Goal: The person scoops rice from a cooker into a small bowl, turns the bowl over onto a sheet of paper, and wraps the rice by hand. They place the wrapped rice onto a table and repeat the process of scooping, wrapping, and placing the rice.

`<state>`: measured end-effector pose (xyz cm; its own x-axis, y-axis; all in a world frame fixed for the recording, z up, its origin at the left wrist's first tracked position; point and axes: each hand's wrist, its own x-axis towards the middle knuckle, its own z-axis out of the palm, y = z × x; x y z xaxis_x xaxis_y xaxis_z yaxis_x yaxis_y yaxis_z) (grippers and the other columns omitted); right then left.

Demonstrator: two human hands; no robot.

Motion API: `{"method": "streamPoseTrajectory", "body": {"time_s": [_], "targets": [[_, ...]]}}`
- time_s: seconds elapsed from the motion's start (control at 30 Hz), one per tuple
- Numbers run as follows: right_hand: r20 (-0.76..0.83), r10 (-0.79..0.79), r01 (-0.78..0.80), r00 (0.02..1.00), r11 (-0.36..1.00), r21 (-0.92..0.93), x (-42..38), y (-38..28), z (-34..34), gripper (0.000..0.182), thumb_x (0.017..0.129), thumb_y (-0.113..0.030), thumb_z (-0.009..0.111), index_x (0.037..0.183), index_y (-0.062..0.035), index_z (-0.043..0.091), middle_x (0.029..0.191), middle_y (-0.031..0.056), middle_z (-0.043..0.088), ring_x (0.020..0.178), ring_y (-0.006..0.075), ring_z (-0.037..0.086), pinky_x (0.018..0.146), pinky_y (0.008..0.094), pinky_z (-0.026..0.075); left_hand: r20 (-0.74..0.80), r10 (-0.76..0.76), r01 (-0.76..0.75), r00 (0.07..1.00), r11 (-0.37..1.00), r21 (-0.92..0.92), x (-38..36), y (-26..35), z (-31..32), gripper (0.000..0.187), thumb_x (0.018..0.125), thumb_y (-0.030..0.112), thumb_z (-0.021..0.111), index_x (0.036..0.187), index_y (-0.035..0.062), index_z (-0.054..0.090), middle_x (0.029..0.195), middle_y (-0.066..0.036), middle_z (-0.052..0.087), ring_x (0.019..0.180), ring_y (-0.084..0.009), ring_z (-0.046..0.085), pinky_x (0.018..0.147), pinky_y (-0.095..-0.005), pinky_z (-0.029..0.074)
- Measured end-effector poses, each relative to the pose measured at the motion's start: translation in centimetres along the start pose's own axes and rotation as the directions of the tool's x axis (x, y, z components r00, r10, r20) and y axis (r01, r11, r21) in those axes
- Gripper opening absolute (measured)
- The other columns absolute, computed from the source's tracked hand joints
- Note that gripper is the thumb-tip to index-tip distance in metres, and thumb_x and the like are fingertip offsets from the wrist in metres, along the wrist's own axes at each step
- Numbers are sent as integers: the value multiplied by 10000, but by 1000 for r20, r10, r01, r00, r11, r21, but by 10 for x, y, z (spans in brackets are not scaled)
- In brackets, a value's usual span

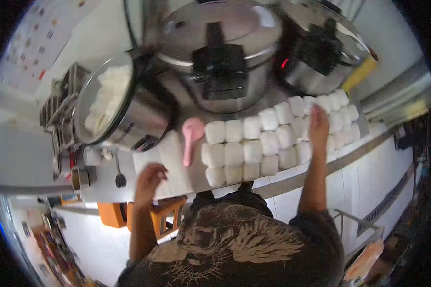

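Several rounded white bundles stand in close rows along the counter; what they are made of is too blurred to tell. My right hand is over the right part of these rows, its fingers drawn together, and whatever they hold is hidden. My left hand hovers at the near edge of a flat white sheet or board, fingers loosely curled and apart, with nothing visible in them. A pink scoop lies between that white surface and the bundles, its handle pointing toward me.
An open cooker full of white rice-like food stands at the left. Behind the rows are a large lidded cooker and another lidded cooker. A yellow handle sticks out at the right. An orange stool is below the counter.
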<state>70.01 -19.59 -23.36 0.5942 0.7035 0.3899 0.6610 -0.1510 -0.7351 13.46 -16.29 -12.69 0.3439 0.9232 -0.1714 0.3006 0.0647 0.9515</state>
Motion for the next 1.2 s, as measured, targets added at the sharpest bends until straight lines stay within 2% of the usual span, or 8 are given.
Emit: {"method": "streamPoseTrajectory", "body": {"time_s": [0.07,0.13,0.27,0.5,0.67,0.87,1.03,1.2], "targets": [[285,-254,205,924,960,191,-81,-59,93,215,953,-94,619,1146,-6,651,1080,143,671,994,285,643,911,364,502,-201,204,-184,958,977,112,10,19,-58,118,983,87,592,1076,15,602,974,-69,613,812,-138,587,727,-279,496],[627,-264,-118,733,859,499,-153,-165,150,300,990,-216,562,1226,-47,639,1235,178,624,1102,336,621,957,440,507,-337,361,-281,869,923,262,25,64,-108,139,1017,149,588,1011,16,629,865,-49,614,747,-105,562,686,-253,466],[759,-97,226,644,972,-68,-210,-261,226,389,962,-238,585,1298,-41,588,1274,234,568,1097,377,614,950,471,513,-178,555,-289,813,649,704,98,99,-197,165,971,120,634,1104,33,676,898,-80,669,864,-170,623,789,-271,492],[507,-50,217,860,936,-277,-221,-246,287,188,928,-183,584,1027,-25,604,1055,235,662,960,440,634,857,459,532,129,30,-127,991,-53,990,200,73,-266,333,851,303,734,1091,71,728,1072,-150,717,1058,-349,676,874,-472,553],[301,-65,-39,952,944,327,-192,-374,188,328,914,28,497,1240,-6,482,1117,218,635,990,354,636,889,455,498,174,-200,-204,964,-138,969,211,62,-277,298,771,237,725,958,5,736,1049,-211,725,1012,-361,702,836,-474,569],[260,-544,551,798,833,51,-74,-513,202,413,914,-7,553,1318,2,472,1268,256,560,1142,406,584,1003,455,455,80,-29,-79,996,31,996,192,88,-307,236,823,104,626,1011,35,750,1065,-187,724,1004,-338,707,803,-448,571],[629,-424,708,652,638,-304,25,-567,314,337,942,-125,508,1254,-9,561,1098,244,664,1026,425,644,892,498,519,106,514,-204,851,138,969,123,66,-352,177,868,61,518,866,-56,650,931,-224,666,845,-387,683,733,-488,557],[638,-447,752,627,561,-346,57,-571,447,314,921,-140,551,1190,12,607,1143,228,678,1027,402,664,863,492,533,-391,413,26,822,659,751,44,19,-341,221,997,194,483,1062,-18,487,953,-261,617,871,-472,637,779,-552,514]]}}
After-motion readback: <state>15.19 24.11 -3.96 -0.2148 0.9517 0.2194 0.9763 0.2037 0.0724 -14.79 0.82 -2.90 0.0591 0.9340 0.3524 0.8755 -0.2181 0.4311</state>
